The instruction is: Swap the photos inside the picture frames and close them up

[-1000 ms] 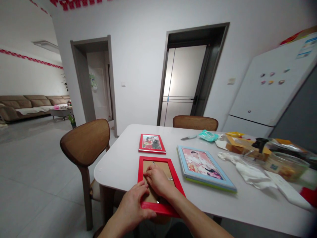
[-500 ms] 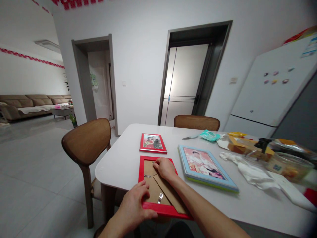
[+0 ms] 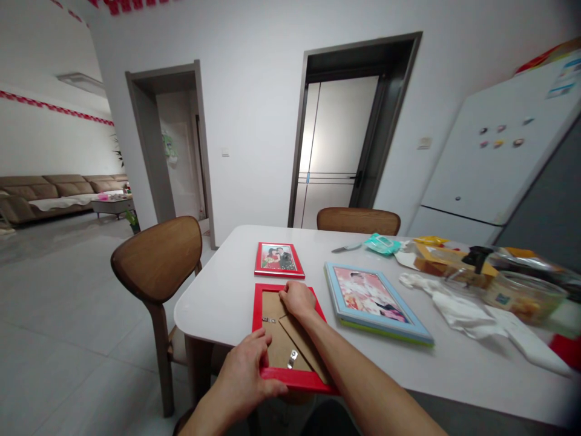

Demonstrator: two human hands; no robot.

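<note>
A red picture frame [image 3: 299,379] lies back side up at the near edge of the table. Its brown backing board [image 3: 272,306] carries metal hangers and a slanted stand flap. My left hand [image 3: 247,369] grips the frame's near left corner, thumb along the near bar and fingers over the left side. My right hand [image 3: 298,300] is closed at the far part of the backing, its fingertips pressed down near the far bar; whatever is under them is hidden. Just beyond lies a second red frame with a couple's photo [image 3: 279,259], face up.
Right of my hands, a light blue picture frame [image 3: 374,303] rests on a green one. Farther back are a knife [image 3: 346,248] and a teal wipes packet [image 3: 382,244]. Crumpled tissue [image 3: 458,309] and a clear plastic tub [image 3: 521,297] lie at the right. A wooden chair [image 3: 158,260] stands left.
My right hand's fingers have curled in and pressed down at the far part of the backing. My left hand keeps its grip on the corner. The view has shifted slightly.
</note>
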